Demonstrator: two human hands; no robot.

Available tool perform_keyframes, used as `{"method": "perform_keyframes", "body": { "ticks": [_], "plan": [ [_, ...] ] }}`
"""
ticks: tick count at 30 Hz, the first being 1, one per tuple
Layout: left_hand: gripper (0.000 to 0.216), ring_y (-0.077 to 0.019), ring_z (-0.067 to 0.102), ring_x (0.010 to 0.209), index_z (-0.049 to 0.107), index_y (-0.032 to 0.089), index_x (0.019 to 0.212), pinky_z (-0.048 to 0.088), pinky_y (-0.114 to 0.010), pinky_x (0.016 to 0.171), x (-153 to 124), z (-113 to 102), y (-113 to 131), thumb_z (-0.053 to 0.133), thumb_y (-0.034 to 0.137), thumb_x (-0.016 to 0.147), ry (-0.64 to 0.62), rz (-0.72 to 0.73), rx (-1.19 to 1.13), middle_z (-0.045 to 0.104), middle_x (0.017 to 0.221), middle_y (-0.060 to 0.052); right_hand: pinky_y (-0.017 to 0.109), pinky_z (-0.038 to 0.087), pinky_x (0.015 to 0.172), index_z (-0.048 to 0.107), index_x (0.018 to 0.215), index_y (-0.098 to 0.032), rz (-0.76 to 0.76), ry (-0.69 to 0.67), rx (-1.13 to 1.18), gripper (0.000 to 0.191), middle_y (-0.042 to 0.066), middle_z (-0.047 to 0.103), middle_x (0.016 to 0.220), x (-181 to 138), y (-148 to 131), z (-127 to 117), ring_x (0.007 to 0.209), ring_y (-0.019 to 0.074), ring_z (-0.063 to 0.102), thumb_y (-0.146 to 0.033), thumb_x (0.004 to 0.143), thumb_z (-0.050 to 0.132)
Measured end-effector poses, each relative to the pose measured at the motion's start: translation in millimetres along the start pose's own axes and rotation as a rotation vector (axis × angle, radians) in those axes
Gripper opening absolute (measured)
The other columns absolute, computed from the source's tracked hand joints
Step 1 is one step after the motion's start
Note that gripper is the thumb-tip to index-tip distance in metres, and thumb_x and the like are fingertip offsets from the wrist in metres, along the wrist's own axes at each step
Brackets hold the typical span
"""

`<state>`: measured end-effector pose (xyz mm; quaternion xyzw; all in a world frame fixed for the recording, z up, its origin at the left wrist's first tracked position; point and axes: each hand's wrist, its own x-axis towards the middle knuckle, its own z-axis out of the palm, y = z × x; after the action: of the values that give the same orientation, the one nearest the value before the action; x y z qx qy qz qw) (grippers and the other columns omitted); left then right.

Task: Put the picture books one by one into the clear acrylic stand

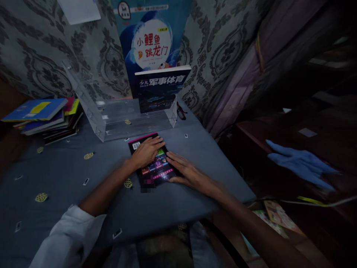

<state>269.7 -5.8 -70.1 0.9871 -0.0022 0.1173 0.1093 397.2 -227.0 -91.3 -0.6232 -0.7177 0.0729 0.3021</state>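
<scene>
A dark book (145,171) with a pink edge, a barcode and small coloured pictures lies on the table, its lower part turned toward me. Flat on its upper half rests my left hand (147,152), fingers stretched toward the right. My right hand (188,170) lies along the book's right edge with fingers extended, the fingertips touching the cover. Just behind the book stands a clear acrylic rack (119,130). It holds a dark book (158,95) with white Chinese lettering and a taller blue book (153,22) behind that one.
At the left is a stack of books (41,111) with a blue one on top. A pair of glasses (182,111) lies beside the rack. The tablecloth (67,175) ends at the right along a slanting edge. Beyond it is a blue glove (304,163) on a dark surface.
</scene>
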Motion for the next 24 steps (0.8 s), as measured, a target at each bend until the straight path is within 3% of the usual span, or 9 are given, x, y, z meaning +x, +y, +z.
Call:
{"method": "perform_keyframes", "body": {
  "ticks": [7, 15, 24],
  "plan": [
    [0.048, -0.0201, 0.044, 0.144, 0.056, 0.018, 0.14, 0.036, -0.047, 0.12, -10, -5, 18, 0.043, 0.01, 0.095, -0.035, 0.078, -0.037, 0.054, 0.15, -0.01, 0.054, 0.04, 0.118, 0.035, 0.156, -0.022, -0.001, 0.08, -0.064, 0.079, 0.016, 0.048, 0.154, -4, -5, 7, 0.143, 0.0299, 0.045, -0.036, 0.089, 0.073],
    [0.044, -0.0207, 0.046, 0.143, 0.058, 0.018, 0.138, 0.038, -0.047, 0.119, -16, -5, 32, 0.044, 0.012, 0.096, -0.028, 0.103, -0.075, 0.058, 0.146, -0.01, 0.052, 0.049, 0.112, 0.058, 0.14, -0.019, 0.047, 0.148, -0.154, 0.053, 0.015, 0.063, 0.14, -9, -22, 5, 0.13, 0.0301, 0.06, -0.033, 0.091, 0.072],
    [0.044, -0.0201, 0.044, 0.145, 0.059, 0.017, 0.137, 0.037, -0.045, 0.12, -21, -5, 44, 0.044, 0.011, 0.096, -0.072, 0.121, -0.087, 0.057, 0.147, -0.01, 0.053, 0.057, 0.099, 0.071, 0.121, -0.022, 0.143, 0.252, -0.262, 0.029, 0.012, 0.074, 0.119, -18, -47, 7, 0.11, 0.0295, 0.07, -0.029, 0.094, 0.066]
  ]
}}
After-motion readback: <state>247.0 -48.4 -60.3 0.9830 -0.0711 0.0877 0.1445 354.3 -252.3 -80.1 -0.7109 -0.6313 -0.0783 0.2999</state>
